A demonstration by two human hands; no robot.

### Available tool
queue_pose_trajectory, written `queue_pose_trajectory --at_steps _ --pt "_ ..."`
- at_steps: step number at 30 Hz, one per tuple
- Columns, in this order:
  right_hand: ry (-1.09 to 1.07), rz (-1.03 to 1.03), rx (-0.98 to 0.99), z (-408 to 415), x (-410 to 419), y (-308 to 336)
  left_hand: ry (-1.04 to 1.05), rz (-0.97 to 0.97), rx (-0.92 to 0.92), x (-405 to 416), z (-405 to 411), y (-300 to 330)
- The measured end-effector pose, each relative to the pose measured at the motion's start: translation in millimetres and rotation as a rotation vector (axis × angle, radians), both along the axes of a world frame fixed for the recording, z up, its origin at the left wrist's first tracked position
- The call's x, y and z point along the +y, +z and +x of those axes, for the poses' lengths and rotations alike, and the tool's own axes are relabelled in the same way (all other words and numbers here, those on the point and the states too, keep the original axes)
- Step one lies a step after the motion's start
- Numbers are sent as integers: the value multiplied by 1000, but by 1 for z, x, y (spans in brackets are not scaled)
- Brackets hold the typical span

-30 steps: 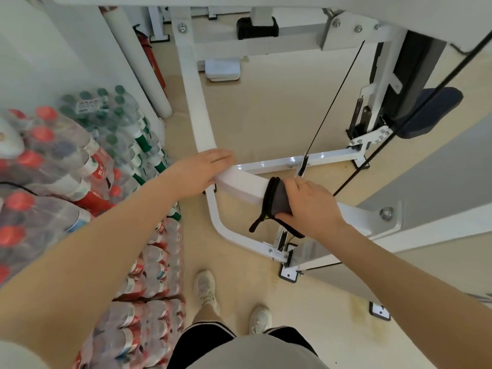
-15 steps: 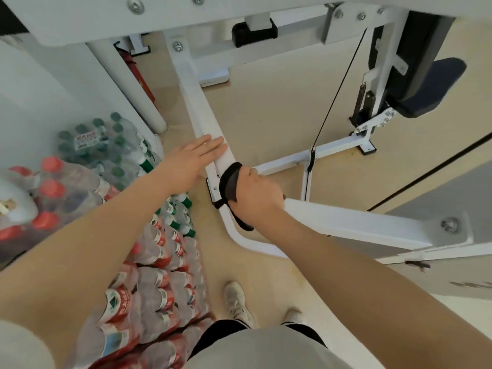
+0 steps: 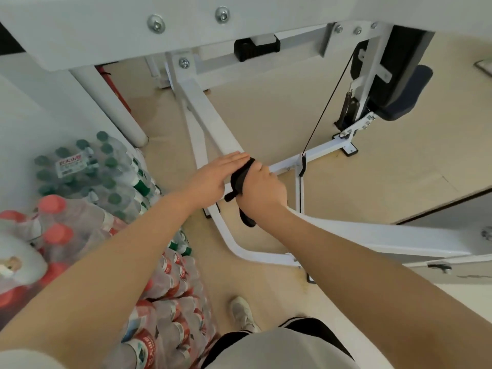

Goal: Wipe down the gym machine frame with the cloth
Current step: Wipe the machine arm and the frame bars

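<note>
While R hand (image 3: pixel 262 191) grips cloth (image 3: pixel 239 179) w/ curled fingers, pressed on white frame (image 3: pixel 205 115) bar at bend – likely for wiping pressure. L hand (image 3: pixel 213 177) flat, fingers straight, on bar just beside cloth; prob steadying. Bottles (image 3: pixel 101 169) crowd floor on left.

Dark cloth (image 3: pixel 238 179) bunched against the white gym machine frame (image 3: pixel 210 123) bar.

Your dark grey cloth (image 3: pixel 239 179) sits against the white frame (image 3: pixel 372 235) above a beige floor (image 3: pixel 253 123). Left of the frame, your stacked bottles show green caps (image 3: pixel 106 147) and red caps (image 3: pixel 50 203); right of it, a navy pad (image 3: pixel 407 99).
</note>
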State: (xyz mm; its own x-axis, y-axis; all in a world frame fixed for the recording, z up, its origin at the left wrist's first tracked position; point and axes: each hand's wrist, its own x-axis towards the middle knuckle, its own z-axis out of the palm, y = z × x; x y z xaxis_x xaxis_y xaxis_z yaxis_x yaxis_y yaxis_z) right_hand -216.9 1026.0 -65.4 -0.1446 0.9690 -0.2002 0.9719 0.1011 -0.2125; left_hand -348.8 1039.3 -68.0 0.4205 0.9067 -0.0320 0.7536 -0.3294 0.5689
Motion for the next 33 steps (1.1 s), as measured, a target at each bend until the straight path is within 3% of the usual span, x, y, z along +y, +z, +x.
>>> queue_pose_trajectory --at_steps 7,14,22,27,33 --pt "30 -59 112 -6 20 1 157 119 -19 13 -30 0" --pt "69 -71 120 12 6 -3 166 89 166 50 -41 -3" --pt "90 -77 175 -48 94 0 210 -139 -34 57 -54 4" --pt "88 -123 176 -85 145 4 457 47 -107 51 -74 12" --pt "298 45 14 -72 129 -6 520 17 -66 59 -86 4"
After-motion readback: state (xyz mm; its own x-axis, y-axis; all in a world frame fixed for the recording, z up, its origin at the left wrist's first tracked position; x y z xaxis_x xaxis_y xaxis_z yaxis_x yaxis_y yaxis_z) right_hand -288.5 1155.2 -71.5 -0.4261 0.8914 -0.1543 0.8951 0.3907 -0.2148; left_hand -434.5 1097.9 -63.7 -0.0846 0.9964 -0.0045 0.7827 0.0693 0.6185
